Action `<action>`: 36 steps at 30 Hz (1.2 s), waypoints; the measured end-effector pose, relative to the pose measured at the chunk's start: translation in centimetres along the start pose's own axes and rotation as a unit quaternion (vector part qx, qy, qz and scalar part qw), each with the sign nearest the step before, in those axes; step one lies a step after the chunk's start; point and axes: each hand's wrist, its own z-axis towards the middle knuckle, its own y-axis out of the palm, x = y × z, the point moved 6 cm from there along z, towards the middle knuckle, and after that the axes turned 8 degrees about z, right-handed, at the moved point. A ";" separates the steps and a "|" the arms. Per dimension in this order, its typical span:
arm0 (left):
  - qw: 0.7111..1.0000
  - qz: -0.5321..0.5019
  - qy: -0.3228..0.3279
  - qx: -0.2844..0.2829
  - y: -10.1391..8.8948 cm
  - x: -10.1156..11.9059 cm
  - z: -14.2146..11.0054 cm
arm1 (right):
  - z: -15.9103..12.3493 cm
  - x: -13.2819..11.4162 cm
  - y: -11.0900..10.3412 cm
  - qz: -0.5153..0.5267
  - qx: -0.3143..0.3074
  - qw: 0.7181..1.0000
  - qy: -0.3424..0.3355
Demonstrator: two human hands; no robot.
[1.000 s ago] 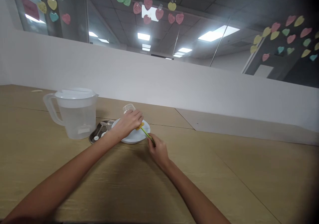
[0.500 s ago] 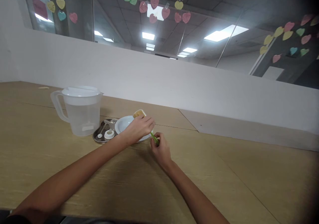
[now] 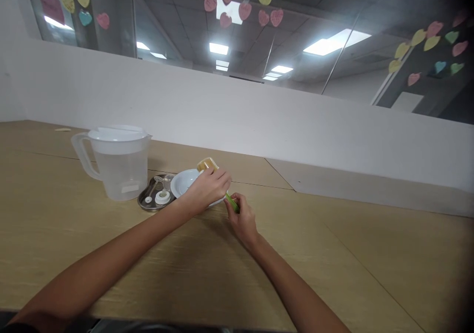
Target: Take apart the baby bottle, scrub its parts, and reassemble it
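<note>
Pinching a slim bright-green stalk [image 3: 232, 203], the right hand [image 3: 242, 216] sat near-right of the round white bowl [image 3: 180, 182]. The left hand [image 3: 210, 188] arched over that bowl, its grip too hidden to tell. Just beyond, a clear boxy plastic piece [image 3: 208, 164], seemingly colourless a second earlier, showed yellow, suggesting work had progressed there.

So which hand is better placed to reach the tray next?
The left hand, likely: it's nearer the tray, though it seems to hold the cup. The right hand holds the green stick farther off.
</note>
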 end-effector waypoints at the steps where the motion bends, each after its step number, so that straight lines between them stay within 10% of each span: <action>1: 1.000 0.004 0.003 0.002 -0.1 0.1 0.0 | 0.0 0.0 0.1 -0.020 -0.007 1.000 -0.007; 10: 1.000 -0.009 0.003 -0.013 0.6 0.2 -0.3 | 0.5 0.1 0.7 -0.168 -0.049 0.984 -0.033; 21: 0.999 0.018 -0.027 -0.004 0.3 -0.6 -0.2 | 0.6 -0.9 -0.2 -0.095 -0.014 0.994 -0.057; 36: 0.996 -0.010 -0.086 0.007 1.8 -4.5 -0.7 | 1.2 1.2 1.0 0.245 -0.046 0.950 0.189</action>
